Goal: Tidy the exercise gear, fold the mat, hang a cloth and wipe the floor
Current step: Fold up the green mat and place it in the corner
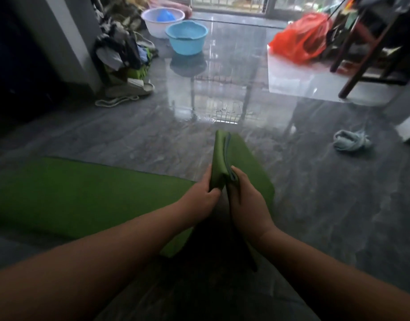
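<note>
Green mat (pixel 83 193): long axis leftward across glossy grey floor (pixel 315 205); right end folded upright, pointing away, gripped by left hand (pixel 202 198) and right hand (pixel 246 205).

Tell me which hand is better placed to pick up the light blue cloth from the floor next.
Probably the right hand: the light blue cloth lies on the floor on its side. The left hand would have to cross over. Both now grip the green mat.
</note>
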`<action>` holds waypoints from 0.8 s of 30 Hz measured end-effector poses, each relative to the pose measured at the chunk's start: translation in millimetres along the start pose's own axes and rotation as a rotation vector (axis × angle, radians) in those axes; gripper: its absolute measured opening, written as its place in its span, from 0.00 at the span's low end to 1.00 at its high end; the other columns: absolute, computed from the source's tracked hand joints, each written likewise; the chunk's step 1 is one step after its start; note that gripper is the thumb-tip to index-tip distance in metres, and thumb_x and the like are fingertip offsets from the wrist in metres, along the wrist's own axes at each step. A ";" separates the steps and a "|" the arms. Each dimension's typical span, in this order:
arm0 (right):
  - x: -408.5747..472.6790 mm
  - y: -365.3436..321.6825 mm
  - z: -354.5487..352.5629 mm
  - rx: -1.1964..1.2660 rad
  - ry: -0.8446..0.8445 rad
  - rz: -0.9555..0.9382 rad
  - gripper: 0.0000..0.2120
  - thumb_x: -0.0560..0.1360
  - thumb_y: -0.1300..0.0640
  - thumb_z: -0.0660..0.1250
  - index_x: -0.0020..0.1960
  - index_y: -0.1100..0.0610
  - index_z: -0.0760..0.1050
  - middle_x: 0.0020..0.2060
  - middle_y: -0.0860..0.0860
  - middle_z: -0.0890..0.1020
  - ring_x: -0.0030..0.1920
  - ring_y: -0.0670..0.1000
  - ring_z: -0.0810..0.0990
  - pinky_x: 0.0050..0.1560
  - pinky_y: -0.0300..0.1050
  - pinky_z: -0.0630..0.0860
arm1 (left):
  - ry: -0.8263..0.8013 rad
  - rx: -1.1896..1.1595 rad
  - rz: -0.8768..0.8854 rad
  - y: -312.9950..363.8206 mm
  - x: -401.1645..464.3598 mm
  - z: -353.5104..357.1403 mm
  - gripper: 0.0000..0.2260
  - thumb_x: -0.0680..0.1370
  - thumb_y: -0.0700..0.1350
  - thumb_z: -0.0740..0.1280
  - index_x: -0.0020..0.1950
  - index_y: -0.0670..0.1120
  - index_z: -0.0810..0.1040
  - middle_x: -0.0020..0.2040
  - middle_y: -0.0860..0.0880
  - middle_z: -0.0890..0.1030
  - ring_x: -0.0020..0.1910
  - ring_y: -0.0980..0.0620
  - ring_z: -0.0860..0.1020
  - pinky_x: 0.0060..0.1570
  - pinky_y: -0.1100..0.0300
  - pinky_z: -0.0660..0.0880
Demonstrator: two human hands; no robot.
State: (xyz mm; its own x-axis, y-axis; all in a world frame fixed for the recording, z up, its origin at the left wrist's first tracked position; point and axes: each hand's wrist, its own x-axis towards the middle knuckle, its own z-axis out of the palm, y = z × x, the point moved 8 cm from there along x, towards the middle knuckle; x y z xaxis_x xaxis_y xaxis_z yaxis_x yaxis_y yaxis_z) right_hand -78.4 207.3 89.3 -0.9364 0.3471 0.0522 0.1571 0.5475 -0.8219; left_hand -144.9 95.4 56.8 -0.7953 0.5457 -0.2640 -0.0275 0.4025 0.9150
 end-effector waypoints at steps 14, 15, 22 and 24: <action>-1.7 -69.5 121.0 0.076 -0.006 0.005 0.21 0.82 0.56 0.61 0.74 0.50 0.67 0.66 0.48 0.77 0.66 0.47 0.75 0.67 0.48 0.72 | 0.104 -0.260 0.108 -48.3 -37.3 -102.9 0.29 0.74 0.44 0.53 0.77 0.46 0.63 0.61 0.49 0.76 0.54 0.64 0.76 0.56 0.73 0.70; -1.3 -74.7 125.9 0.080 -0.005 -0.010 0.20 0.82 0.56 0.61 0.73 0.50 0.67 0.66 0.48 0.77 0.65 0.47 0.76 0.66 0.47 0.72 | 0.110 -0.242 0.122 -49.5 -39.9 -109.9 0.29 0.74 0.43 0.53 0.77 0.43 0.62 0.62 0.47 0.75 0.54 0.64 0.76 0.57 0.73 0.69; -13.6 -83.0 149.1 0.087 -0.097 -0.045 0.26 0.80 0.54 0.63 0.77 0.48 0.61 0.71 0.46 0.72 0.66 0.44 0.73 0.64 0.42 0.71 | 0.104 -0.313 0.067 -76.0 -48.7 -116.1 0.31 0.73 0.46 0.54 0.74 0.33 0.62 0.63 0.36 0.74 0.60 0.47 0.76 0.66 0.54 0.69; -16.7 -77.8 147.5 0.052 -0.109 -0.064 0.31 0.79 0.52 0.65 0.78 0.48 0.58 0.73 0.46 0.69 0.69 0.46 0.71 0.65 0.44 0.71 | 0.080 -0.313 0.084 -71.8 -47.7 -110.3 0.32 0.74 0.51 0.57 0.77 0.38 0.61 0.70 0.43 0.71 0.69 0.51 0.70 0.72 0.56 0.66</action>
State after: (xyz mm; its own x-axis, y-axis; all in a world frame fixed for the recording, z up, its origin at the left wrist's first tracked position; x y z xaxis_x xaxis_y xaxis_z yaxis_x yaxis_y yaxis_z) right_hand -121.3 46.6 68.7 -0.9729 0.2264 0.0463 0.0819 0.5251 -0.8471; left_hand -171.7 -40.6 37.3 -0.8472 0.5034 -0.1698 -0.1345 0.1060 0.9852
